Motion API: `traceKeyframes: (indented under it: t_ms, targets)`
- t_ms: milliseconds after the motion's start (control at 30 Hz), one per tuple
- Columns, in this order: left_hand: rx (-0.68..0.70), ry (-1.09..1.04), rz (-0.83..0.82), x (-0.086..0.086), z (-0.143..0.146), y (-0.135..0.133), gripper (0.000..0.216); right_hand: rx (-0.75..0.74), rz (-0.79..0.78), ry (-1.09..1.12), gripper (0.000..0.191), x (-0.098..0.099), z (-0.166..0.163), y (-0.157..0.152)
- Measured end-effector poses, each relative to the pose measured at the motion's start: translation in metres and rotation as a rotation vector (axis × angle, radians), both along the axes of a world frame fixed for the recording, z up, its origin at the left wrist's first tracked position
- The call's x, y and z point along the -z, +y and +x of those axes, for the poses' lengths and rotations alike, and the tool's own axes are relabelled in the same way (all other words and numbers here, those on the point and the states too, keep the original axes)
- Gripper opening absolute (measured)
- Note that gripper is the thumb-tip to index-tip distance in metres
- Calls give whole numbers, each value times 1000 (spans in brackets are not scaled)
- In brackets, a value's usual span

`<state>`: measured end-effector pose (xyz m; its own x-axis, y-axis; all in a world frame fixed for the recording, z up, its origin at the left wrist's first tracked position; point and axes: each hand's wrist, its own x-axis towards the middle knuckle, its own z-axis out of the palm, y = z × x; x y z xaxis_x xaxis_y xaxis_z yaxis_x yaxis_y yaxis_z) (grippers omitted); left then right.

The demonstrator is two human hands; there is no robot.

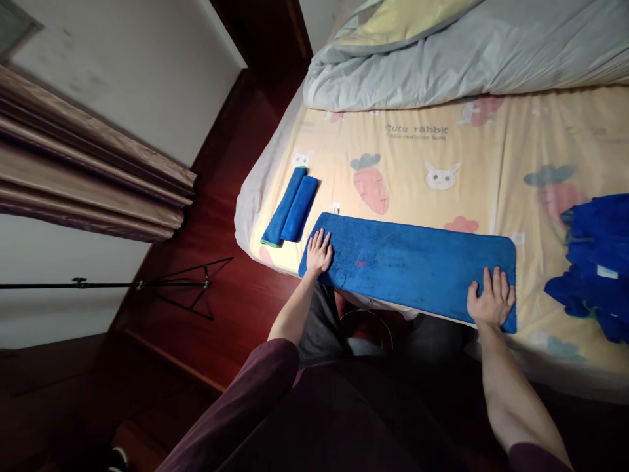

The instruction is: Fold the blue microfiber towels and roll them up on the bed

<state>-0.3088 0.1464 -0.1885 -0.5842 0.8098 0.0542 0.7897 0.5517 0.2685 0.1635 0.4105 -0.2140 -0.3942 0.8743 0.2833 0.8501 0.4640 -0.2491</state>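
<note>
A long blue towel (403, 262) lies flat along the near edge of the bed, with a small reddish mark and some dark creases on its left part. My left hand (319, 252) rests on its left end, fingers spread. At the right end, my right hand (491, 298) presses flat on the cloth with its fingers apart. Two rolled blue towels (299, 208) lie side by side on the sheet, just beyond my left hand. To the right of my right hand sits a crumpled heap of blue cloths (599, 255) with a white label showing.
The bed sheet (407, 170) is yellow with rabbits and carrots. A grey quilt (417, 72) is bunched along its far side. On the left, a black tripod (196, 285) stands on the red-brown floor (236, 216) near a curtain (88, 157).
</note>
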Motion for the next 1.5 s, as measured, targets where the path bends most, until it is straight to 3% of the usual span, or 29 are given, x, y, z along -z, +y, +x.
traceKeyframes:
  t_ms: [233, 433, 600, 800, 933, 1033, 1167, 1233, 1367, 1500]
  targets:
    - [67, -7, -72, -15, -32, 11, 57, 27, -40, 10, 65, -8, -4, -1]
    - [120, 14, -104, -43, -94, 65, 56, 46, -38, -2, 70, -7, -3, 0]
    - [265, -39, -288, -53, -135, 103, 46, 46, -45, -32, 72, -5, -3, 1]
    - [197, 21, -425, -60, -160, 108, 25, 57, -55, -74, 69, -4, -3, 1]
    - [123, 58, -379, -65, -148, 102, 28, 23, -18, -45, 65, -2, -1, 1]
    - [111, 115, -178, -60, -104, 94, 38, 16, -2, -33, 64, 1, 1, 2]
    - [361, 72, -75, -34, -32, 72, 52, 22, 11, -35, 64, 4, 2, 4]
    - [349, 34, -85, -18, -16, 59, 57, 32, 9, -45, 65, 4, 2, 5]
    - [59, 7, -57, 0, -36, 48, 64, 42, 17, -56, 65, 4, 1, 5]
    - [-121, -25, -45, -4, -60, 51, 65, 34, 30, -30, 64, 3, 0, 4]
